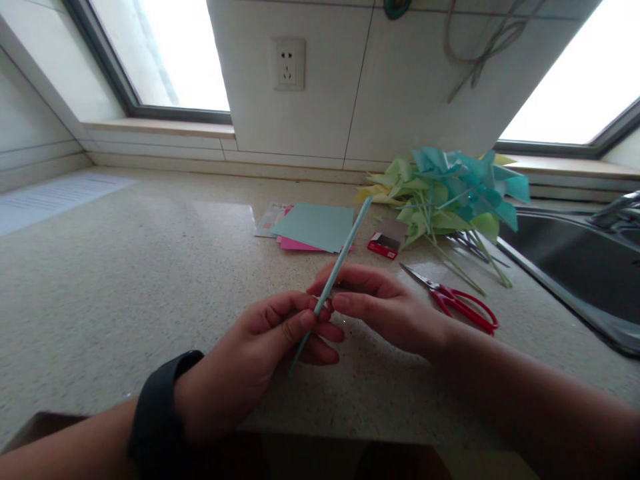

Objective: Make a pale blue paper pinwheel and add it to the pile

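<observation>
A thin, pale blue rolled paper stick (348, 241) slants up and away over the counter's front part. My left hand (280, 333) pinches it low down between thumb and fingers. My right hand (383, 303) is beside it, index finger reaching behind the stick and thumb close to it. Those right fingertips are closed together near the stick; whatever small thing is between them is hidden. Red-handled scissors (457, 300) lie just right of my right hand, blades pointing to the back left. Beyond my hands is a small open red box (384, 248).
Light blue paper sheets (317, 225) lie over pink paper (300, 245) and a clear packet (267, 220). Green, yellow and blue paper pinwheels (450, 187) are heaped at the back right, beside a sink (565, 267). A printed sheet (60, 197) lies far left.
</observation>
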Motion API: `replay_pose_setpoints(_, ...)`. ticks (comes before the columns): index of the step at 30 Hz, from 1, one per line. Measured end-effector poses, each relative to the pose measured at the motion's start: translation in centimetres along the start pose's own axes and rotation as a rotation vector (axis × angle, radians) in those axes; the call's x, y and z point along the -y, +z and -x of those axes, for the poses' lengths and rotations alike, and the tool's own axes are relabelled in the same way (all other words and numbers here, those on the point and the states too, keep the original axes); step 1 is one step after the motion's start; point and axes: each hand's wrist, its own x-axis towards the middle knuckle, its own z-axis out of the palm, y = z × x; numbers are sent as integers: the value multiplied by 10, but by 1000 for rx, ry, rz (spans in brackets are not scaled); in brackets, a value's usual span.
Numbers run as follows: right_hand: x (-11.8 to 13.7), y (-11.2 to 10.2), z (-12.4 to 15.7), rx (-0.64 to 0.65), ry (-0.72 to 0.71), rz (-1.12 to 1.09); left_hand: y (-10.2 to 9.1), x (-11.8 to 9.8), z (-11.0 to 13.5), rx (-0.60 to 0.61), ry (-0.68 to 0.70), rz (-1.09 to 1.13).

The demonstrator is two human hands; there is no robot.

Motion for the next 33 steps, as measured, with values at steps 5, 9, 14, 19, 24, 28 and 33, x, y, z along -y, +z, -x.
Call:
replay_pose_setpoints(5, -3, -1, -1, 4, -15, -27, 0, -1, -1, 32, -18, 12)
replay_pose_setpoints(9, -6, -1, -1, 7, -27, -38, 1, -2, -1, 63, -71, 29)
replay_pose_setpoints(14, -5, -2, -2, -12, -39, 128, 5, -2, -2, -55, -37, -133)
replay_pose_setpoints(19, 3, 2, -1, -69, -88, 487, 8, -4, -3, -231, 100, -291)
replay_pose_setpoints(24, 4, 6, 1, -116, -54, 515, 8, -7, -3, -245, 60, -264)
replay_pose_setpoints(28, 2, 1, 2, -129, 13, 410, 7, -9, 0, -240, 6, -249)
replay_pose_setpoints(33, 1, -8, 3, -34, 46, 299, 5, -10, 1, -249, -73, -191)
